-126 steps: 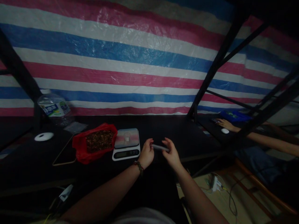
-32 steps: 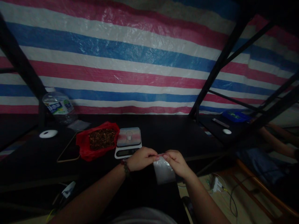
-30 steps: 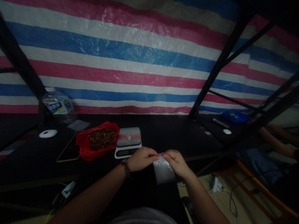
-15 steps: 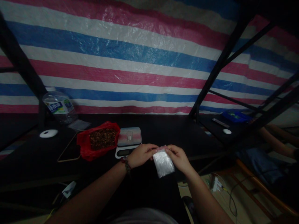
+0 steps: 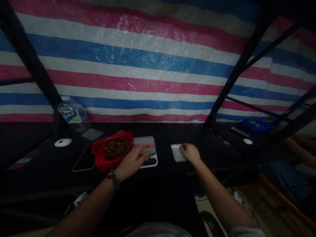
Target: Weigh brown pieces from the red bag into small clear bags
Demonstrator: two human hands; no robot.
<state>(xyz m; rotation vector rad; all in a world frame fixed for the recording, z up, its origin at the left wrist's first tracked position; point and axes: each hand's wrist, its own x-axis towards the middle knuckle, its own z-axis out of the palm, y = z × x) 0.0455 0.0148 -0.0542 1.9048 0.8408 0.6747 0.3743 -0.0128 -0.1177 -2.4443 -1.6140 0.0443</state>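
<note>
My left hand (image 5: 133,160) reaches over the front of a small digital scale (image 5: 150,141), its fingers apart and holding nothing. A small clear cup on the scale's plate is only faintly visible behind those fingers. Whether the fingertips touch the scale or cup, I cannot tell. My right hand (image 5: 190,153) pinches the right edge of a small clear zip bag (image 5: 177,154), which looks flat and lies at or just above the black table. Left of the scale, an open red plastic bag (image 5: 98,157) holds a heap of brown dried bits (image 5: 116,148).
A phone (image 5: 85,159) lies beside the red bag, with a white mouse (image 5: 63,142) farther left. Behind them stand a large clear bottle (image 5: 74,115) and a flat clear packet (image 5: 92,134). Black frame posts (image 5: 222,92) flank the table. Another person's arm (image 5: 300,149) shows at right.
My left hand has let go of the zip bag and moved left to the scale. My right hand has carried the bag forward over the table. The view has shifted slightly.
</note>
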